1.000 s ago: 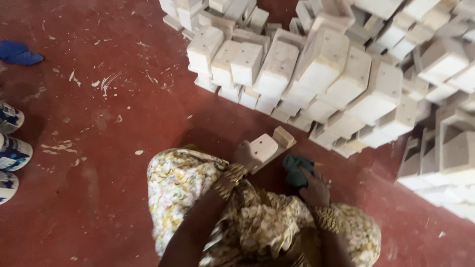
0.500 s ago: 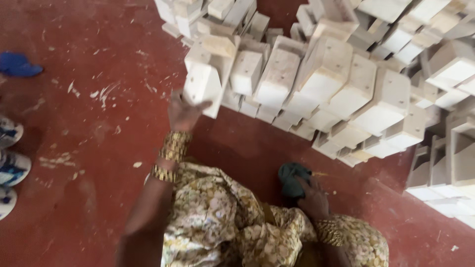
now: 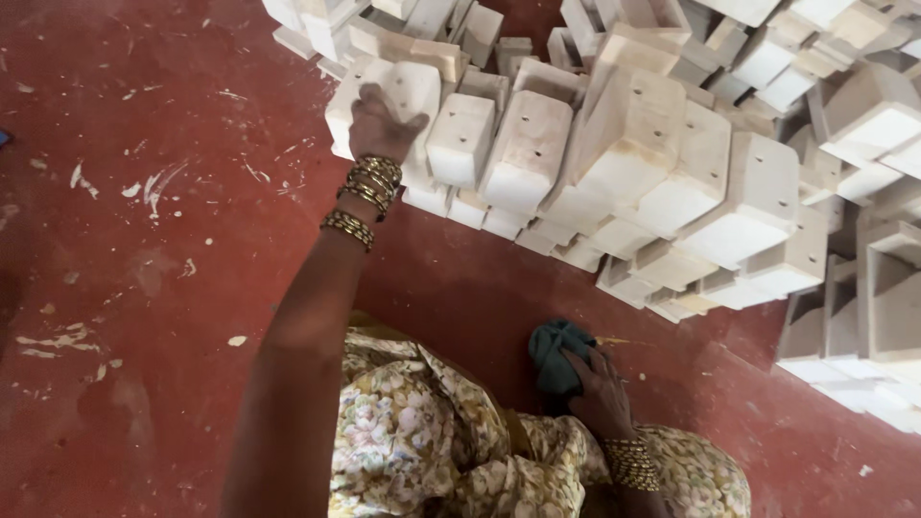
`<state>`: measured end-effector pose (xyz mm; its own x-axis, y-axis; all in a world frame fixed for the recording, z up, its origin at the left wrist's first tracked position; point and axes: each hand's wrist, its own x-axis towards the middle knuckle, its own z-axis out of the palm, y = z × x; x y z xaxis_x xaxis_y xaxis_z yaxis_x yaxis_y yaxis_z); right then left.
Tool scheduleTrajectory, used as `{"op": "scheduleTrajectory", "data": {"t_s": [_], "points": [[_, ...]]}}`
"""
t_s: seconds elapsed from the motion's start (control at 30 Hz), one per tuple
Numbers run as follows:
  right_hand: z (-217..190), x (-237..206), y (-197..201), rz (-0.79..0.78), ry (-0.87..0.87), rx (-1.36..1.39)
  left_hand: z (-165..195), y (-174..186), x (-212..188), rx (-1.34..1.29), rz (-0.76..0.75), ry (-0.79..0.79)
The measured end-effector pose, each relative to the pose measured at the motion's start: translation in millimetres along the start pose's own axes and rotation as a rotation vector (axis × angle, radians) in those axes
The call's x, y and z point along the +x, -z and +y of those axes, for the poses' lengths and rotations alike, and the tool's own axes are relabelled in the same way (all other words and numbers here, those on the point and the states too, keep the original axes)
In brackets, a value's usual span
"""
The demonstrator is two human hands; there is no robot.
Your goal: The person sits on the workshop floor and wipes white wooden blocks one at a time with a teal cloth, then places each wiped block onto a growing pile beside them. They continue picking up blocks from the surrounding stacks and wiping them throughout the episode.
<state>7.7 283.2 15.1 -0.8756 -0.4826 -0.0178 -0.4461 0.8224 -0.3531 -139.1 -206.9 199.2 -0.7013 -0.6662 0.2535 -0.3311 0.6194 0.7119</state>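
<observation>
Red floor [image 3: 173, 317]: left hand [image 3: 379, 120] grips block [image 3: 408, 96]; right hand [image 3: 600, 384] holds cloth [image 3: 556, 350].

Two hands are at work here: the left hand [image 3: 382, 123] out on a pale block, the right hand [image 3: 600, 388] down on one teal cloth [image 3: 556, 355]. Gold bangles [image 3: 369, 187] ring both wrists, in two stacks on the left forearm and one stack on the right; the single rings are too fine to count. The pale wooden blocks [image 3: 633, 144] lie in one heap, well over twenty in sight, with more cut off at the edges, so no exact count.
</observation>
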Motion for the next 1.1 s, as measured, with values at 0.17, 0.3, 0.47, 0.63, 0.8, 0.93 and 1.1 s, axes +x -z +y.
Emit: {"op": "scheduleTrajectory", "data": {"t_s": [0.17,0.3,0.47,0.63,0.8,0.93,1.1], "points": [[-1,2,0,-0.043,-0.024,-0.011,-12,-8,-1,-0.014,0.013,-0.032],[-1,1,3,-0.057,-0.04,-0.014,-21,-9,0,-0.145,0.027,-0.237],[-7,2,8,0.026,-0.003,0.003,-33,-21,-80,-0.234,0.194,-0.346],[-15,4,14,0.196,0.067,0.094,-42,-60,-217,-0.611,-0.339,-0.125],[-20,1,17,0.336,0.096,0.72,-42,-68,-289,-0.65,-0.855,0.197],[-40,-5,13,0.226,-0.194,1.742,-24,-77,-332,-0.874,-1.115,0.3],[-80,-9,10,0.282,0.214,0.892,-14,-89,-341,-1.009,-1.134,0.588]]}}
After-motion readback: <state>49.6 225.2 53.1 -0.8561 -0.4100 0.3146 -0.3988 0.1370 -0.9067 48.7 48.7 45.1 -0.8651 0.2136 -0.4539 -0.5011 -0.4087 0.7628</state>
